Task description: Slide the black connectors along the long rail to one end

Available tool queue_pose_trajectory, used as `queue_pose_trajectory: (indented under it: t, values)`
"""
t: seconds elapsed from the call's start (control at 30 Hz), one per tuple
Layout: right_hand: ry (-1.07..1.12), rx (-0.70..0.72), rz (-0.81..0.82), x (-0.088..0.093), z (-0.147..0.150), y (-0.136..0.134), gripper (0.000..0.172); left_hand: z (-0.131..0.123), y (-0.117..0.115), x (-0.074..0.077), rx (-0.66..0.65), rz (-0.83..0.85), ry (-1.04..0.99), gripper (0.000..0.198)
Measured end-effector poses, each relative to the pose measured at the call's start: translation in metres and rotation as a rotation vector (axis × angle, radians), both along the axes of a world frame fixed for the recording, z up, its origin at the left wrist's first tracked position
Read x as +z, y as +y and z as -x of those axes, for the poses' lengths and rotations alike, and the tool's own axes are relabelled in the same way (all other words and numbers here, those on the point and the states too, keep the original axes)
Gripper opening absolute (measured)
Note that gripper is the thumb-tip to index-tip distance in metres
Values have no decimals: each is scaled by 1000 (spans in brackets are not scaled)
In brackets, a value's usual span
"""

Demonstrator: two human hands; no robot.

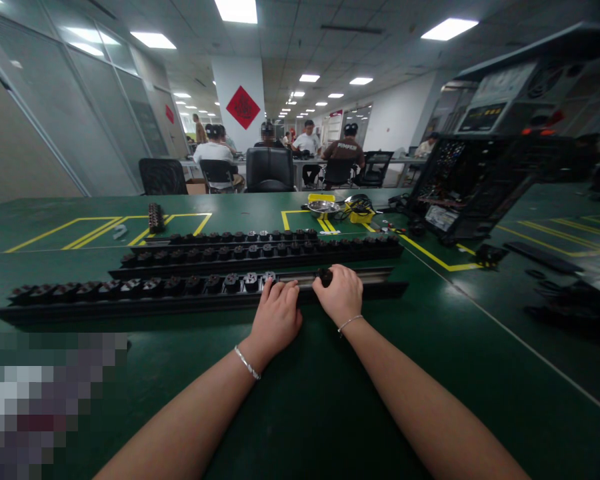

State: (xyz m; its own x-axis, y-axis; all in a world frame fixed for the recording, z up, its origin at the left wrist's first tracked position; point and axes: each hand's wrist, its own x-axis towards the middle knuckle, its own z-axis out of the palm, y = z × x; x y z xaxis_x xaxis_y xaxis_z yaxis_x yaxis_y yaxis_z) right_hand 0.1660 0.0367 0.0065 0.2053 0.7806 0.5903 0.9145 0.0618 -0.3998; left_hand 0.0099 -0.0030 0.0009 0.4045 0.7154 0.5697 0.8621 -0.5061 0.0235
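The nearest black rail (130,310) lies crosswise on the green table, with a row of round black slotted parts (190,285) seated along its left and middle stretch. My left hand (279,308) rests on this rail with fingers stretched out, the fingertips by the last part of the row. My right hand (341,292) is closed around a small black round part (325,276), held over the bare right stretch of the channel. My fingers partly cover this part. Behind lie two more black rails, a middle one (340,253) and a far one (155,242), both carrying similar round parts.
A short stack of dark round parts (155,219) stands at the back left. Beyond the rails are a metal bowl (324,208) and a yellow box with black cables (361,212). An opened computer case (460,190) stands at the right. Several people sit at a far table.
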Motion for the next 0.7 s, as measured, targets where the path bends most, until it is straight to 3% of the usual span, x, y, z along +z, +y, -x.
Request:
queue_pose_trajectory:
  t: [0.7]
  values:
    - [5,-32,2,1,-4,0,30,-1,-1,1,-5,-7,25,39]
